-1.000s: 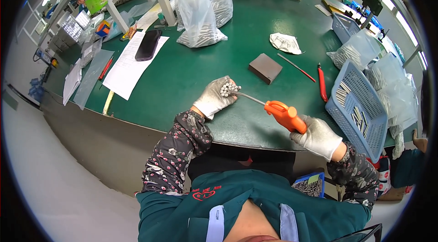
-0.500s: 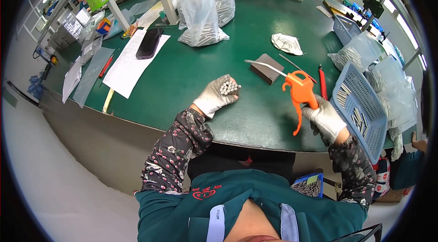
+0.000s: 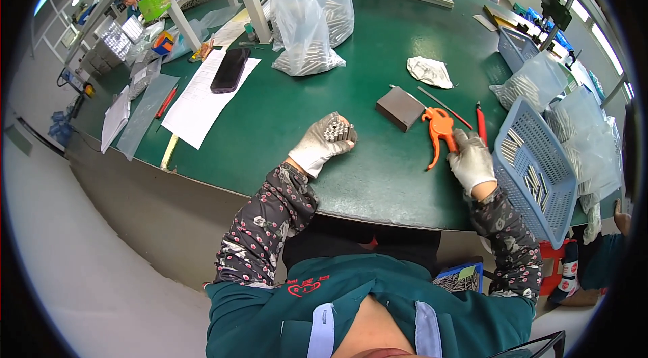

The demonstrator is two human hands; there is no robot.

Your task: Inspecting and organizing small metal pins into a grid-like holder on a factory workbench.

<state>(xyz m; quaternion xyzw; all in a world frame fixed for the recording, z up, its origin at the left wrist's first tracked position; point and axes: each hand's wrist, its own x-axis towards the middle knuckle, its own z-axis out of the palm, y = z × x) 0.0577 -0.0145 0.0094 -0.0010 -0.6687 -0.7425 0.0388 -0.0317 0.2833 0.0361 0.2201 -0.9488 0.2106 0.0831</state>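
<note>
My left hand (image 3: 320,144), in a white fingerless-tip glove, is closed around a bundle of short metal pins (image 3: 339,132) whose shiny ends face up. At the right, my gloved right hand (image 3: 471,159) has its fingers at the handle end of an orange air blow gun (image 3: 440,130), which is low at the table surface. The gun's trigger points toward me, and its thin nozzle is mostly hidden by a dark grey block (image 3: 400,109). Beside my right hand, a blue plastic basket (image 3: 565,179) contains several loose metal pins (image 3: 536,188).
Clear bags of metal pins (image 3: 307,61) stand at the back, with more bags (image 3: 586,132) beyond the basket. A red-handled tool (image 3: 480,121), a thin rod (image 3: 432,97) and a crumpled white cloth (image 3: 430,72) lie rightward. A phone (image 3: 230,71) rests on paper (image 3: 196,115) at left.
My right hand has lowered the air blow gun from above the table to its surface beside the grey block. My left hand keeps hold of the pins, tilted slightly.
</note>
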